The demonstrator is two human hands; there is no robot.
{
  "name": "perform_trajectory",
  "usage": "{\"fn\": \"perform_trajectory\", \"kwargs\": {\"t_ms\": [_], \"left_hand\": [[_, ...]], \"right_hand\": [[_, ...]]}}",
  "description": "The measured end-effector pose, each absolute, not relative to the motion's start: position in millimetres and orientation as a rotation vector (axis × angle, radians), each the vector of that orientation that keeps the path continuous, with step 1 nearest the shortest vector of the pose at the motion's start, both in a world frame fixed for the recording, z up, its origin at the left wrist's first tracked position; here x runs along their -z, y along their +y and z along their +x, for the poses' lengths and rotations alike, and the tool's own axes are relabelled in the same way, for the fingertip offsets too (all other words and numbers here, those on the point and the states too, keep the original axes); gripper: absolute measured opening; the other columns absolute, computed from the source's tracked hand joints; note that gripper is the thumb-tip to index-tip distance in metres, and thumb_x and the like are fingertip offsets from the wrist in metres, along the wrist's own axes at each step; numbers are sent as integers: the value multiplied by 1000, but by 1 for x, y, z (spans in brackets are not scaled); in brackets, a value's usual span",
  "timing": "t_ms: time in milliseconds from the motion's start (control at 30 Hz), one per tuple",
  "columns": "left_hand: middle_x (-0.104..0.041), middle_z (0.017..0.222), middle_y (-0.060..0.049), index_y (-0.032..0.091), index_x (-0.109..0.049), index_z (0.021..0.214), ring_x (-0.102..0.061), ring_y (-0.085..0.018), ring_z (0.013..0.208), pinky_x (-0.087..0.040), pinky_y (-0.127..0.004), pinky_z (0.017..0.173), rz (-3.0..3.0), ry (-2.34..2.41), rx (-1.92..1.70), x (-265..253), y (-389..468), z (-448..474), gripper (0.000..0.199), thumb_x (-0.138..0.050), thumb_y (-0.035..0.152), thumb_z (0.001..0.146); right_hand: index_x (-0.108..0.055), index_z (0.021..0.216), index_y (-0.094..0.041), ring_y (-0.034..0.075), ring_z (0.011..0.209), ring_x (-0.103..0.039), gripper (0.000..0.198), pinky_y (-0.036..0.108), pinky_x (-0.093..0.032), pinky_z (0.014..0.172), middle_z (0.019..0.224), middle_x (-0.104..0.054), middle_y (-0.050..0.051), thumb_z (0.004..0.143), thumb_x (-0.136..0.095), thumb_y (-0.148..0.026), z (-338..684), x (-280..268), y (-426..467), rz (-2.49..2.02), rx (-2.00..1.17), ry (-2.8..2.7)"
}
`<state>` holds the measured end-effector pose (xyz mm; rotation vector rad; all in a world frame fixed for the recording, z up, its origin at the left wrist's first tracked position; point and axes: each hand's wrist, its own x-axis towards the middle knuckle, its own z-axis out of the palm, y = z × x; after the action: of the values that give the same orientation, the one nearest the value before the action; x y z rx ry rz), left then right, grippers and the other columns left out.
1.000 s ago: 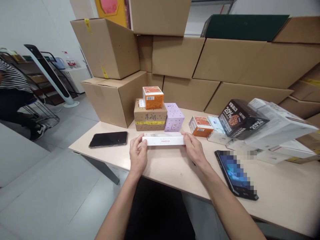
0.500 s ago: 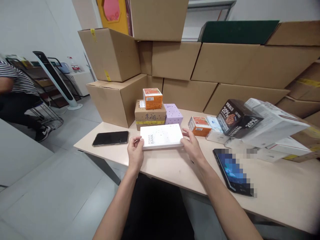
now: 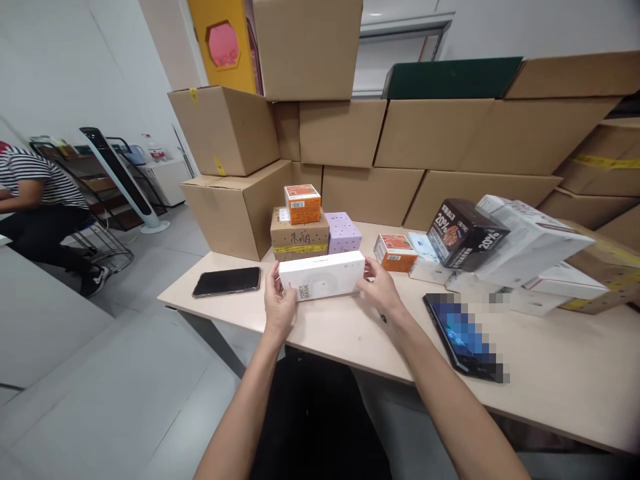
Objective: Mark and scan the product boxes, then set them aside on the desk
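Power-bank box (image 3: 323, 279): white, held level betw. both hands over near part of table (image 3: 345, 330), printed face turned to camera; contact of lower edge w/ table can't be told.
L hand (image 3: 281, 305): left end grasped, thumb pressed on front face.
R hand (image 3: 384, 293): right end grasped, thumb at front, some fingers hidden behind.
Phone (image 3: 227, 282): laid flat, screen up, left of L hand.
Tablet (image 3: 463, 337): laid right of R hand, screen partly pixelated.
Rear ctr: orange box (image 3: 303, 207) stacked on spotted brown box (image 3: 299, 239), purple box (image 3: 345, 233) set just beside.
Rear R: second orange box (image 3: 396, 255), black box (image 3: 463, 233), white boxes (image 3: 537, 243) grouped tog.
Backdrop: cardboard cartons (image 3: 345, 133) piled up.
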<state>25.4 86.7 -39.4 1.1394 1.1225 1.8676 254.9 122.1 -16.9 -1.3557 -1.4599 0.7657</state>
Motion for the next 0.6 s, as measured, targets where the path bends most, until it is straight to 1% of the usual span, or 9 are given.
{"fn": "perform_trajectory", "kwargs": {"t_ms": [167, 267, 333, 400, 467, 533, 600], "left_hand": [[-52, 144, -12, 23, -41, 143, -54, -22, 131, -45, -33, 110, 1206, 1118, -1867, 40, 87, 25, 77, -58, 5, 70], [-55, 140, -11, 23, -40, 143, -54, -22, 130, -44, -35, 111, 1214, 1136, -1849, 40, 88, 25, 77, -59, 5, 71], [-57, 137, -12, 21, -40, 143, -56, -22, 128, -45, -36, 110, 1181, 1150, -1847, 40, 88, 25, 76, -60, 6, 70], [-58, 134, -12, 21, -41, 142, -57, -22, 125, -46, -36, 108, 1148, 1153, -1848, 40, 88, 25, 76, -60, 6, 70], [-58, 133, -12, 21, -41, 142, -57, -22, 125, -47, -35, 108, 1137, 1147, -1844, 40, 88, 25, 76, -60, 6, 70], [-57, 134, -12, 22, -41, 142, -56, -21, 127, -46, -34, 108, 1138, 1153, -1831, 40, 87, 24, 76, -60, 6, 70], [-57, 135, -12, 22, -41, 141, -55, -21, 127, -46, -34, 107, 1130, 1174, -1808, 41, 87, 24, 75, -60, 6, 70]], "right_hand": [[-62, 125, -18, 18, 78, -63, 64, 32, -52, 78, 110, -72, 8, 62, -54, -16, 253, 17, 120, -1443, -663, -1585], [-62, 126, -18, 17, 72, -62, 62, 30, -50, 73, 104, -73, 7, 65, -53, -14, 254, 16, 120, -1510, -635, -1664], [-60, 130, -19, 16, 75, -63, 61, 29, -50, 76, 110, -71, 7, 69, -52, -15, 258, 13, 119, -1568, -596, -1694], [-56, 135, -17, 18, 83, -64, 61, 31, -49, 84, 120, -66, 12, 74, -51, -17, 265, 9, 117, -1653, -531, -1690], [-53, 137, -12, 23, 95, -64, 59, 35, -46, 91, 124, -62, 18, 80, -51, -23, 272, 5, 114, -1745, -483, -1684], [-56, 134, -10, 28, 102, -62, 57, 37, -44, 92, 117, -64, 20, 80, -57, -29, 277, 5, 111, -1820, -493, -1707], [-62, 124, -11, 30, 102, -63, 52, 37, -44, 89, 108, -67, 19, 75, -63, -27, 278, 7, 107, -1867, -539, -1736]]}}
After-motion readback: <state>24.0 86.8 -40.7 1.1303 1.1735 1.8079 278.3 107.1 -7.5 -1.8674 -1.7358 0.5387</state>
